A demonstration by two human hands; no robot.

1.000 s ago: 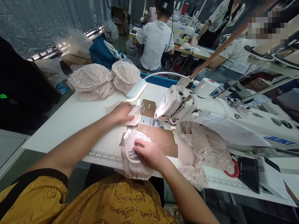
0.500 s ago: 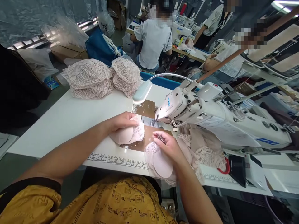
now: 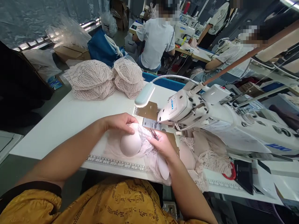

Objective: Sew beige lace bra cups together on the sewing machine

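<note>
At the near side of the desk, head view: one bra, pale pink, two moulded cups with lace trim, in front of the machine and between the two hands.
Left hand: fingers pinching the upper edge of the nearer-left cup, thumb on top.
Right hand: fingers closed about small snips, points up; thumb tip at the lace; whether it also grips the lace cannot be told.
Second cup: below the right hand, tilted, at the desk's near edge.
Ruler: printed scale along that edge, partly covered by the bra.
Machine: white, blue lettering, its head just beyond the right hand; metal plate and brown sheet at its base.
Lamp: pale, on a bendable neck, over the desk.
Stacks: two, lace-covered, left one broader than right one, at the far side.
Heap: lace pieces, right of the right hand, beside a red loop.
Beyond: blue bag, carton, co-worker in white, back turned.
</note>
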